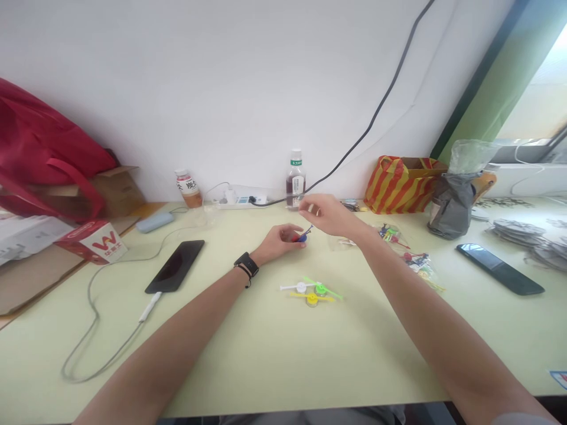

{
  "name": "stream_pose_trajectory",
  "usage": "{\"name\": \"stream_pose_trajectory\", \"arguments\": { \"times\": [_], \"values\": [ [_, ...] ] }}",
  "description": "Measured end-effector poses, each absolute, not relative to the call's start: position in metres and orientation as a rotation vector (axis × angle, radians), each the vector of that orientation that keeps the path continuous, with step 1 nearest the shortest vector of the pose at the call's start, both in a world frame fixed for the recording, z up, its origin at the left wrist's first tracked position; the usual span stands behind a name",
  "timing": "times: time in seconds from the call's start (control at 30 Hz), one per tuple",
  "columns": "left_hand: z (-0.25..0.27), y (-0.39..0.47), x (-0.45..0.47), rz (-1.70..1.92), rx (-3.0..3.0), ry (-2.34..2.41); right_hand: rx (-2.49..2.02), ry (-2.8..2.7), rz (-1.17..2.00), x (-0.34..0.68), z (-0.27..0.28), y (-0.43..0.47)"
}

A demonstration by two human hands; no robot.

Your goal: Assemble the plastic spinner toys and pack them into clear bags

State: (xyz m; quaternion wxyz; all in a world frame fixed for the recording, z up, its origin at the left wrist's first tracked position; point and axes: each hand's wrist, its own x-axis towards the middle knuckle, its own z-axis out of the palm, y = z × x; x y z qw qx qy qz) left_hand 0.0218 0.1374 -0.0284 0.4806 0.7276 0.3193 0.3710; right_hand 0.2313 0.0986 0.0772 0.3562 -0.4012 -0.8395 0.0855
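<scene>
My left hand (283,242) rests over the middle of the table, its fingers closed around small plastic parts: a blue round piece with a thin stick (302,238) and something red. Up and to the right of it, my right hand (325,213) hovers with its fingers pinched together; whatever they hold, if anything, is too small to make out. Nearer to me lie little plastic spinner-like pieces with round hubs and thin arms: a white one (302,287), a green one (321,288) and a yellow one (312,299).
Clear bags of coloured parts (419,264) lie beyond my right forearm. A dark bottle (295,183) stands by the wall, near a power strip (248,199). Phones lie left (176,267) and right (498,268), the left one on a cable. A striped bag (390,188) stands back right.
</scene>
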Motion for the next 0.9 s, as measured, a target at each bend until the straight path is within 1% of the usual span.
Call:
{"name": "stream_pose_trajectory", "arguments": {
  "times": [0.1, 0.17, 0.23, 0.33, 0.4, 0.47, 0.5, 0.6, 0.73, 0.8, 0.9],
  "values": [
    [-0.031, 0.141, 0.021, 0.948, 1.768, 0.808, -1.091, -2.089, 0.098, 0.234, 0.084, 0.094],
    [-0.032, 0.143, 0.021, 0.961, 1.768, 0.816, -1.153, -2.163, 0.146, 0.237, 0.089, 0.087],
    [-0.033, 0.144, 0.021, 0.965, 1.773, 0.808, -1.207, -2.39, 0.372, 0.237, 0.09, 0.081],
    [-0.031, 0.143, 0.021, 0.976, 1.781, 0.806, -1.263, -2.776, 0.891, 0.23, 0.078, 0.076],
    [-0.031, 0.142, 0.02, 0.962, 1.786, 0.813, -1.313, -2.911, 1.214, 0.221, 0.066, 0.078],
    [-0.03, 0.142, 0.019, 0.938, 1.792, 0.816, -1.318, -2.931, 1.411, 0.213, 0.055, 0.081],
    [-0.031, 0.142, 0.019, 0.932, 1.795, 0.816, -1.306, -2.92, 1.456, 0.211, 0.052, 0.083],
    [-0.031, 0.142, 0.019, 0.941, 1.81, 0.821, -1.315, -2.879, 1.45, 0.211, 0.052, 0.086],
    [-0.029, 0.139, 0.021, 0.926, 1.834, 0.797, -1.292, -2.802, 1.38, 0.227, 0.071, 0.083],
    [-0.029, 0.137, 0.022, 0.897, 1.844, 0.786, -1.223, -2.691, 1.288, 0.239, 0.084, 0.08],
    [-0.029, 0.135, 0.024, 0.871, 1.855, 0.802, -1.135, -2.382, 1.053, 0.254, 0.102, 0.077]
  ]
}}
